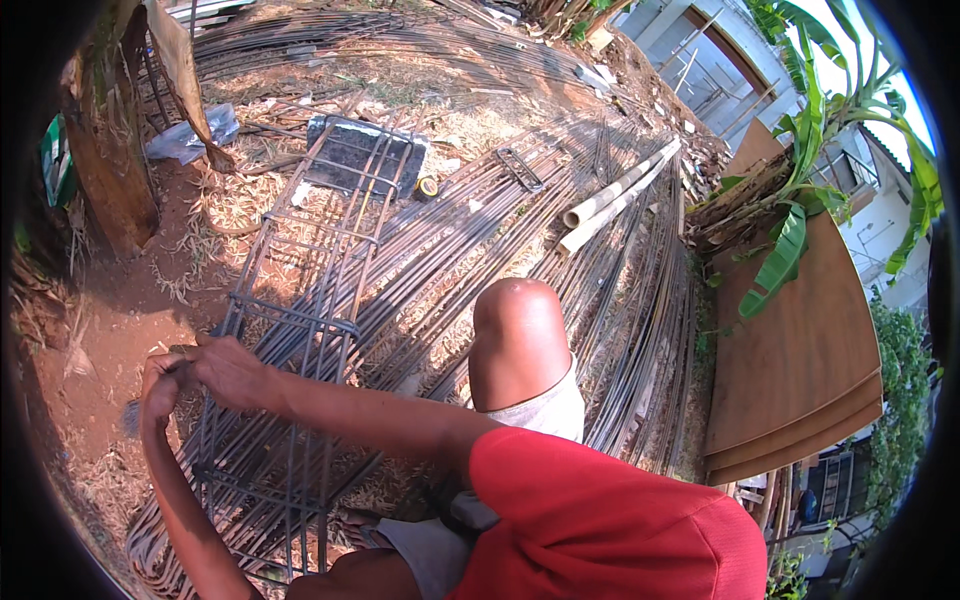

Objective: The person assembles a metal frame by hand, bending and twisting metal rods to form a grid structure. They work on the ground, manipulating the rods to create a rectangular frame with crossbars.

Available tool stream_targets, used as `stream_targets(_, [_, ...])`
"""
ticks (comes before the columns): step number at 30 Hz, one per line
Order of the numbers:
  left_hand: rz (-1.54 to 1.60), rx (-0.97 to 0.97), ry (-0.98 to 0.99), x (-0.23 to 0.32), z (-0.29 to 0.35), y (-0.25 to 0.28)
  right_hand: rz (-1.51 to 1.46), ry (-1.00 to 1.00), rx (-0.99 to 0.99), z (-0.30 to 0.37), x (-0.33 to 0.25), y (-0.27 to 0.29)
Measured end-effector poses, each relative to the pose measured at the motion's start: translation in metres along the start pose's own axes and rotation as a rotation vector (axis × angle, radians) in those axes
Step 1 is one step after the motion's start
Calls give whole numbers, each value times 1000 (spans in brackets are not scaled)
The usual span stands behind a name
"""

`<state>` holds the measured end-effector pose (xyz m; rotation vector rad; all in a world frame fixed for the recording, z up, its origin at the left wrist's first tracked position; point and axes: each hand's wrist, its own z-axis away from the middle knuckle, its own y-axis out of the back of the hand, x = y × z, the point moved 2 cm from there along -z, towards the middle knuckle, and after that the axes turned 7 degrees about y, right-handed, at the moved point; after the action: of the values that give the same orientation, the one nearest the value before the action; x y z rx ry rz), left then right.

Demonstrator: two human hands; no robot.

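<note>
My left hand (161, 387) and my right hand (230, 374) meet at the left, beside a long cage of steel bars (345, 240) tied with rectangular stirrups. Both are closed, with fingers bent close together; what lies between them is too small to make out. A dark, fuzzy-looking bit (131, 418) shows just left of my left hand. My right forearm reaches across the cage. Under the far end of the cage is a dark flat board (350, 168), and a yellow and black tape measure (428, 187) lies by its corner.
Many loose steel rods (470, 235) cover the ground under and beside the cage. A narrow rectangular stirrup (520, 170) and two pale poles (620, 195) rest on them. Plywood sheets (800, 350) lean at right near a banana plant (785, 255). A trunk (115, 180) stands far left.
</note>
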<state>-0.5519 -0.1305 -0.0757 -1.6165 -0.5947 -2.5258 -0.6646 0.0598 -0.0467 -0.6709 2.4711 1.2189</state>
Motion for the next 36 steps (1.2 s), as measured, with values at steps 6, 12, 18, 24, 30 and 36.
stream_targets(6, [361,-23,133,-21,6,-6,173,220,-283,-27,18,-1])
stream_targets(12, [625,32,107,-82,-3,-19,355,270,-517,-45,25,-21])
stream_targets(18, [711,213,217,-63,14,-33,446,218,-752,-64,27,-30])
stream_targets(24, [706,256,129,-41,41,-55,501,151,-709,-62,30,-30])
stream_targets(30, [262,448,14,-52,41,-74,402,-54,-638,-53,31,-23])
stream_targets(36, [-47,674,-52,-31,53,-89,409,-273,-619,-47,15,-18])
